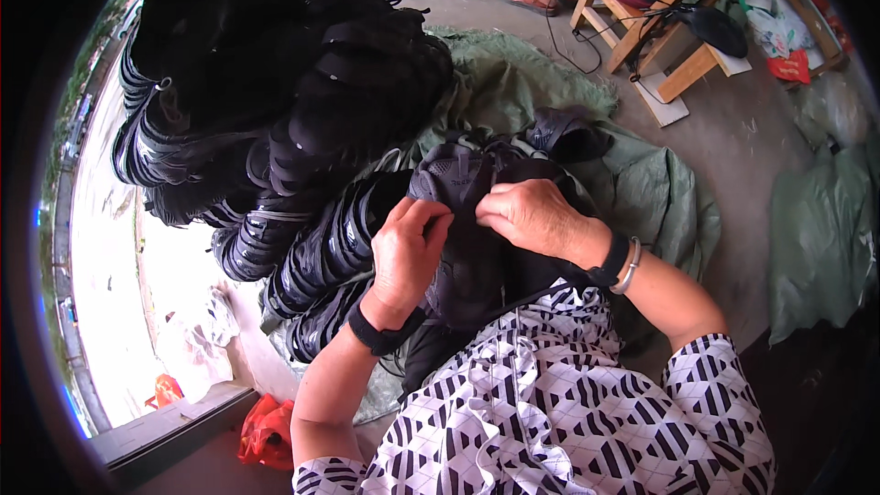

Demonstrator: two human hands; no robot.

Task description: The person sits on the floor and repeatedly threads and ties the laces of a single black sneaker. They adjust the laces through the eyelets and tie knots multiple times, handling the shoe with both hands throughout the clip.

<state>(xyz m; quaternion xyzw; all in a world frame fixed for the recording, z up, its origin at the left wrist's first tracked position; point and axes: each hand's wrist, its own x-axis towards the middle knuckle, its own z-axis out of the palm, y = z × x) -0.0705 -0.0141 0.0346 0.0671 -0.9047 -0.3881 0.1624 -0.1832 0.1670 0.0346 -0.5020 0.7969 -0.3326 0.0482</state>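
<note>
The dark grey shoe upper (469, 280) lies in front of the wearer's body, its long axis running away from the torso, with both hands above it. It is directly below and between the fingertips, the left hand (403, 252) along its left side and the right hand (536, 217) along its right; both are about equally near. On the left, thumb and forefinger press together; on the right, the fingertips bunch in a pinch. Whether a lace or edge is caught in either, I cannot tell. The upper looks soft, with a mesh patch at its far left and smoother panels toward the body.

Just beyond it to the right sits another dark upper (568, 133). Left of it, nested rows of black uppers (335, 229) lean together, below a tall black pile (339, 82). Green woven sheeting (655, 188) spreads to its right; well beyond stands a wooden stool (683, 69).
</note>
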